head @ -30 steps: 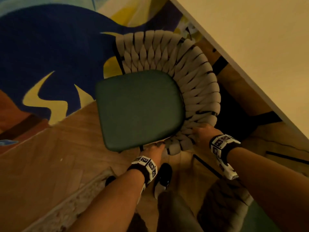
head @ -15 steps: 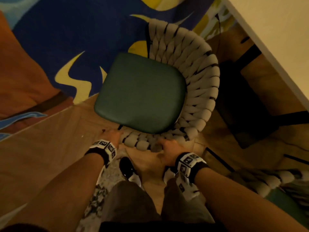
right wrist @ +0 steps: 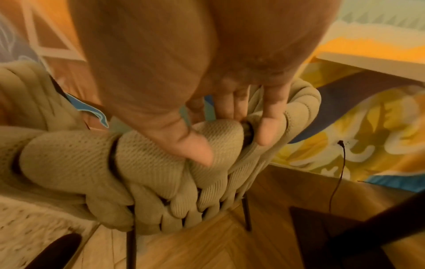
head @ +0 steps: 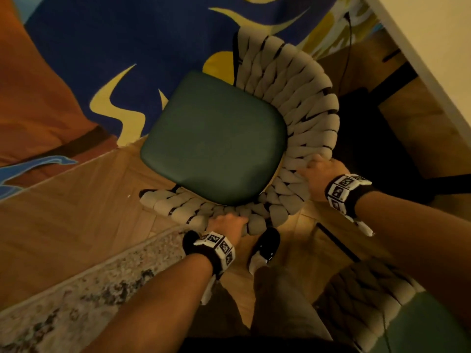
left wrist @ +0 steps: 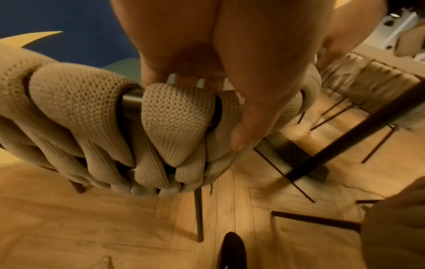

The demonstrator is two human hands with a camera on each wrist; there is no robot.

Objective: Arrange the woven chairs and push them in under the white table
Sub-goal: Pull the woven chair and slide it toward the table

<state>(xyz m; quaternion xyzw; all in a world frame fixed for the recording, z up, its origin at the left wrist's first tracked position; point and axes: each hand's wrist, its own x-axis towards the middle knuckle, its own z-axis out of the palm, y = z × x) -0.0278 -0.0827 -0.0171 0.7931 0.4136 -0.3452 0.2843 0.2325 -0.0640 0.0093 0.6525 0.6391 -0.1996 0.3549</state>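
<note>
At centre of the head view, woven chair (head: 300, 118) with green seat cushion (head: 216, 138) stands on wood floor (head: 76, 212), partly over the blue-yellow rug (head: 114, 47). White table (head: 438, 42) edge at 2 o'clock, apart from chair. Left hand (head: 226, 222) grips the woven backrest rim at 6 o'clock, thumb (left wrist: 243, 134) wrapped under. Right hand (head: 321, 174) grips the rim at 4 o'clock. Second woven chair (head: 382, 296) at 5 o'clock.
</note>
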